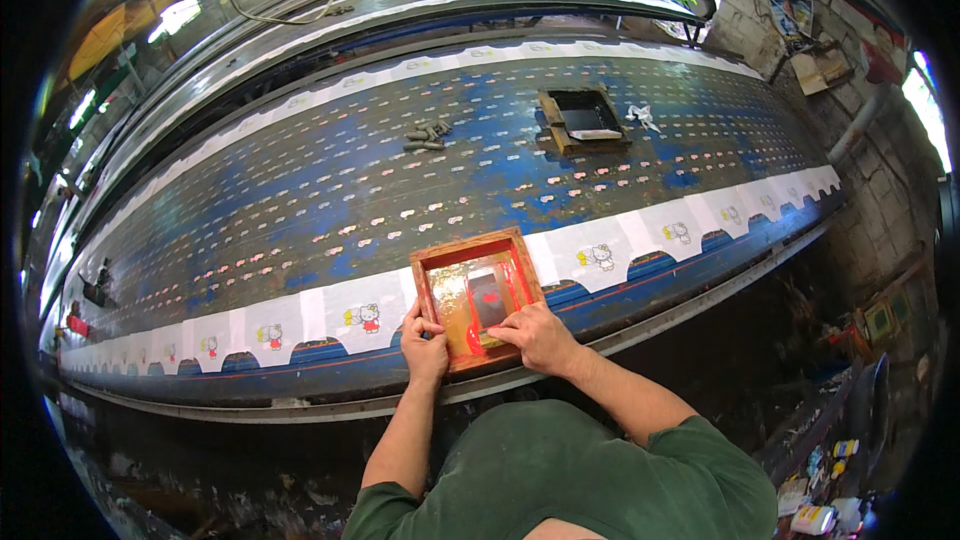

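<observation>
A wooden screen-printing frame point(468, 247) lies over the strip of white cloth panels point(343, 300) at the near edge of the long table. My left hand point(425, 348) grips the frame's left side near its lower corner, fingers closed on the wood. Inside the frame, my right hand point(544, 338) pinches a small squeegee point(489, 339), partly hidden by the fingers. Wet red ink point(472, 312) streaks the yellowish mesh around a grey patch. Printed cartoon cats wear red on the left panels; on the right panels point(598, 255) they show no red.
Farther in on the blue-grey table point(400, 180) sits a second wooden frame point(556, 123) with dark contents. Beside it are a crumpled white scrap point(643, 117) and several grey lumps point(428, 135). Bottles point(814, 518) and clutter stand low at the right. More long tables run behind.
</observation>
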{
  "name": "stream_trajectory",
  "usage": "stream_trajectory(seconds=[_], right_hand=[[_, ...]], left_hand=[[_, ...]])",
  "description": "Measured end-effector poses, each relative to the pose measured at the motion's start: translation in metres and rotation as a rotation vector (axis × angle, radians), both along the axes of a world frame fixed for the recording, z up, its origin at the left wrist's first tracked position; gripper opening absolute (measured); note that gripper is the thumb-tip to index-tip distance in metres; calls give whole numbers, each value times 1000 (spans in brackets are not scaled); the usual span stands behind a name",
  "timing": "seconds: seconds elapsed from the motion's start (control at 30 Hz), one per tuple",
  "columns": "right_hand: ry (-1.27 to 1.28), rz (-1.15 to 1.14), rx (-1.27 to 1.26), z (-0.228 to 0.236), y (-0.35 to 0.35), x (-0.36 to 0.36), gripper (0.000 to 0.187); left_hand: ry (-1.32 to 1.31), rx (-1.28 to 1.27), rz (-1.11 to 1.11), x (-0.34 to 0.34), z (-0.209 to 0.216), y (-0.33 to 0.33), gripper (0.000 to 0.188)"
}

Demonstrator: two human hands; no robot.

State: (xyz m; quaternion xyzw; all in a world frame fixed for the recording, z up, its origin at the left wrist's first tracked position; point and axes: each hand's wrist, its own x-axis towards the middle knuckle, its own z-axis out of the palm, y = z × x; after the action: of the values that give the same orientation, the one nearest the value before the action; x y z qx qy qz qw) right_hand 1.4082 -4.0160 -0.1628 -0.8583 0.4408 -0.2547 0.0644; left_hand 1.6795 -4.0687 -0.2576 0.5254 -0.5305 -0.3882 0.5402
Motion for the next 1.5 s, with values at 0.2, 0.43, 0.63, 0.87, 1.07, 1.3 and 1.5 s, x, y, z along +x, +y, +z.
stream_trajectory(seconds=[0.2,0.43,0.63,0.87,1.07,1.3,1.5], right_hand=[[-1,-45,32,0,15,1,42],[-139,-73,0,2,27,2,37],[-240,-118,-2,0,36,-17,36],[-360,-198,-32,-1,47,-93,36],[-370,-219,-55,-5,50,-194,35],[-406,-115,-16,-6,48,-265,36],[-440,-43,27,-6,43,-285,37]], left_hand=[[-8,13,5,-4,7,-3,16],[-7,20,-29,1,6,-1,17],[-93,-156,-13,-19,30,5,19],[-36,-228,-19,-114,43,9,19],[-49,-189,-22,-219,35,14,19],[-5,-93,-15,-268,16,11,16],[92,-4,-30,-271,17,11,22]])
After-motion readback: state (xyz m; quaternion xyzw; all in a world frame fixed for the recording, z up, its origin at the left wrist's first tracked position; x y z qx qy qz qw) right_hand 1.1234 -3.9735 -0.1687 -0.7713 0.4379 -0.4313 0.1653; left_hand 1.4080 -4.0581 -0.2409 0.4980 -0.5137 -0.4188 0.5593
